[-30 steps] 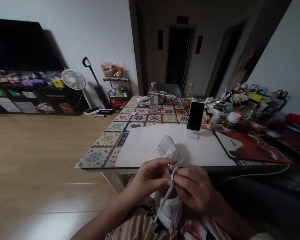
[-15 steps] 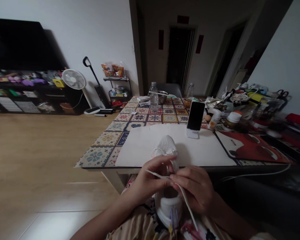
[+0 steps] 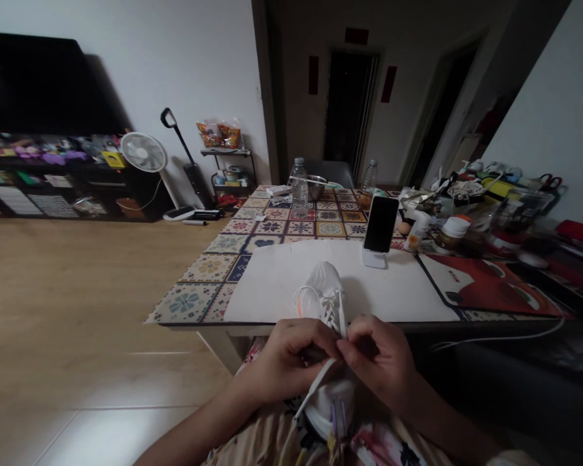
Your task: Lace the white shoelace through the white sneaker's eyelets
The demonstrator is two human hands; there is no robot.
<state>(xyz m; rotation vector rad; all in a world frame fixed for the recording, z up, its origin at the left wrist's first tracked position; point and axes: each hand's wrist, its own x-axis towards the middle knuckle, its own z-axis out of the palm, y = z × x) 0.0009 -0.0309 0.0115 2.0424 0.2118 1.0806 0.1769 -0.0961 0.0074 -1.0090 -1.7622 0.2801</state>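
Note:
A white sneaker (image 3: 323, 281) points its toe away from me, the toe over the white sheet and the heel down by my lap. A white shoelace (image 3: 315, 385) hangs from between my fingers, down across the left of the heel. My left hand (image 3: 294, 356) is closed over the shoe opening with its fingertips pinching the lace. Close against it, my right hand (image 3: 383, 356) pinches at the same spot with thumb and forefinger. Laced eyelets show just beyond my fingers. A lilac strip runs down the heel. My hands hide most of the shoe opening.
A white sheet (image 3: 262, 281) covers the near part of the patterned tabletop (image 3: 194, 268). On it stands a phone (image 3: 381, 225) in a white holder. A water bottle (image 3: 298, 188) and a metal bowl (image 3: 317, 189) are farther back. Jars, an egg and a red case crowd the right.
My left fingers have come down off the laced part, uncovering it. The loose lace end that hung at the right now hangs to the left. Both hands have drawn together.

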